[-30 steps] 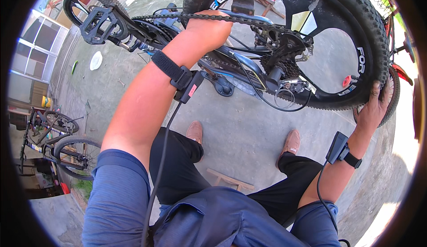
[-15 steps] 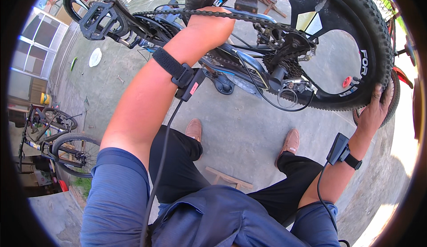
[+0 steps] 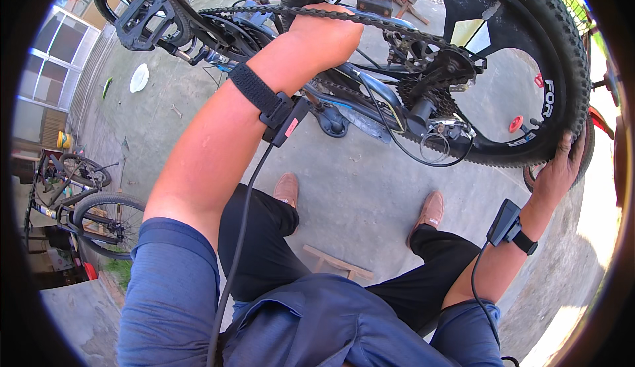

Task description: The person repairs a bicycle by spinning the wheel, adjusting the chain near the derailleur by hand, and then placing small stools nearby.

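Observation:
A black and blue bicycle (image 3: 377, 96) is held up before me, its rear wheel at the right and its pedal (image 3: 144, 22) at the upper left. My left hand (image 3: 331, 35) reaches in under the chain (image 3: 390, 23) and is closed around the frame tubes; its fingertips are hidden. At the lower right edge of the rear tyre (image 3: 574, 69), my right hand (image 3: 557, 168) grips the knobby tread, part of its fingers out of sight behind it. The derailleur (image 3: 450, 127) and the sprockets (image 3: 430, 96) sit between my hands, and a looped cable hangs below them.
Another bicycle (image 3: 99, 215) stands at the far left. A small wooden piece (image 3: 337, 262) lies on the concrete between my feet. A white dish-like thing (image 3: 139, 78) is on the ground at the upper left. More bicycle parts show behind the wheel at the right.
The bicycle has shifted slightly to the right and toward me, and my left hand has gone with it. My right hand stays on the tyre, a little lower.

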The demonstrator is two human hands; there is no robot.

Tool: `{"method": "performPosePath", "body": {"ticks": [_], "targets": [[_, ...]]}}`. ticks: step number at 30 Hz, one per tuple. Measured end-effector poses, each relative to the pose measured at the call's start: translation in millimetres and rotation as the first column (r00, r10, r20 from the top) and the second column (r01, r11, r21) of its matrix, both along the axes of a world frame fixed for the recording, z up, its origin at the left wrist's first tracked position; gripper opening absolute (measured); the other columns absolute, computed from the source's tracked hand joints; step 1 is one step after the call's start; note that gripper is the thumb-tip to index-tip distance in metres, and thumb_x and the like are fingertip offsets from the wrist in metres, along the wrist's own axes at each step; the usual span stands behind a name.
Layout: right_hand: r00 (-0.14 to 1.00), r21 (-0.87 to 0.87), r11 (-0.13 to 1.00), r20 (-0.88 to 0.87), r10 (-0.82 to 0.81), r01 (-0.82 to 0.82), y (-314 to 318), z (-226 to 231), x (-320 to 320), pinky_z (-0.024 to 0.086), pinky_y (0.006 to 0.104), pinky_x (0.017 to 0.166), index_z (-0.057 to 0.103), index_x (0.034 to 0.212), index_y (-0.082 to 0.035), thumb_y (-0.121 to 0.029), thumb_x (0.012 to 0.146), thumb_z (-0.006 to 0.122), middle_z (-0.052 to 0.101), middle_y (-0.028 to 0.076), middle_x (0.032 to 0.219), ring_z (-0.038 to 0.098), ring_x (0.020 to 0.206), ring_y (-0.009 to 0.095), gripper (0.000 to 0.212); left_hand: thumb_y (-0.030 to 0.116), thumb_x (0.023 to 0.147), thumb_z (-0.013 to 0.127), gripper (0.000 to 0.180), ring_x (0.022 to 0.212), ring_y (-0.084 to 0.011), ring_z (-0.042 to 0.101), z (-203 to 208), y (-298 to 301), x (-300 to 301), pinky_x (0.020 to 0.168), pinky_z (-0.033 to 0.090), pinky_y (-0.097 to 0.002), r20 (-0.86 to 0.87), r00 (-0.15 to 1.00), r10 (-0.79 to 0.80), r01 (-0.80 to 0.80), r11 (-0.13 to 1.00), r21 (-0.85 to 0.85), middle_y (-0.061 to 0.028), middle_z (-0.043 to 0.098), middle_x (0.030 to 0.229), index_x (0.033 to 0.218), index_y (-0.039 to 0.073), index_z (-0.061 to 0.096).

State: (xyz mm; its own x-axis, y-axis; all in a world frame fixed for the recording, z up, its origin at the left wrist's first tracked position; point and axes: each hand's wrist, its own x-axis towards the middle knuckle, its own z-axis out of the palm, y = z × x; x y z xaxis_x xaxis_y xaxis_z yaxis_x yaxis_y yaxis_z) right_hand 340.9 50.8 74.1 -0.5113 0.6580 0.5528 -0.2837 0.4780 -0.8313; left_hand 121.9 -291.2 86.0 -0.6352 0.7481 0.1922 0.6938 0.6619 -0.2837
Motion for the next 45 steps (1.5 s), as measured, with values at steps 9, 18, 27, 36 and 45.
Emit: {"method": "performPosePath", "body": {"ticks": [9, 18, 27, 36, 45], "targets": [[0.998, -0.015, 0.999, 0.05, -0.044, 0.045, -6, 4, 0, 0.054, 0.0286, 0.081, 0.043, 0.134, -0.006, -0.023, 0.094, 0.058, 0.056, 0.009, 0.12, 0.06, 0.102, 0.018, 0.047, 0.012, 0.085, 0.051, 0.022, 0.085, -0.0284, 0.066, 4, 1, 0, 0.072, 0.052, -0.0408, 0.168, 0.985, 0.038, -0.025, 0.997, -0.075, -0.0109, 0.067, 0.086, 0.102, 0.013, 0.064], [0.999, -0.103, 0.995, 0.043, 0.016, -0.012, -6, 3, 0, 0.056, 0.0293, 0.077, 0.042, 0.136, -0.006, -0.023, 0.094, 0.058, 0.056, 0.011, 0.12, 0.061, 0.1, 0.02, 0.049, 0.02, 0.088, 0.052, 0.031, 0.106, -0.0291, 0.06, 8, 21, -11, 0.09, 0.046, -0.0407, 0.624, 0.755, 0.203, -0.1, 0.975, -0.197, -0.0114, 0.064, 0.112, 0.118, 0.018, 0.059], [0.995, -0.037, 0.996, 0.068, -0.079, 0.082, -11, 3, -2, 0.057, 0.0311, 0.074, 0.042, 0.137, -0.008, -0.026, 0.093, 0.058, 0.056, 0.011, 0.12, 0.061, 0.1, 0.021, 0.05, 0.012, 0.086, 0.052, 0.034, 0.107, -0.0298, 0.059, -5, 32, -22, 0.091, 0.045, -0.04, 0.665, 0.733, 0.142, 0.002, 0.977, -0.211, -0.0127, 0.062, 0.115, 0.118, 0.02, 0.06], [0.994, -0.019, 0.998, 0.092, -0.064, 0.066, -10, 1, -1, 0.049, 0.0289, 0.089, 0.042, 0.136, -0.003, -0.03, 0.096, 0.054, 0.055, 0.011, 0.124, 0.057, 0.106, 0.018, 0.05, 0.007, 0.081, 0.054, 0.026, 0.092, -0.0285, 0.064, -3, 32, -11, 0.08, 0.049, -0.0391, 0.449, 0.883, 0.137, -0.047, 0.977, -0.206, -0.0115, 0.065, 0.097, 0.103, 0.014, 0.065], [0.994, 0.016, 0.997, 0.087, -0.072, 0.071, -8, 5, 0, 0.049, 0.0299, 0.089, 0.043, 0.135, -0.003, -0.028, 0.095, 0.054, 0.054, 0.011, 0.124, 0.057, 0.106, 0.019, 0.049, 0.009, 0.083, 0.052, 0.03, 0.095, -0.0294, 0.062, 13, 32, -1, 0.081, 0.049, -0.0398, 0.405, 0.914, -0.038, 0.1, 0.986, -0.131, -0.0119, 0.065, 0.097, 0.111, 0.015, 0.063]]}}
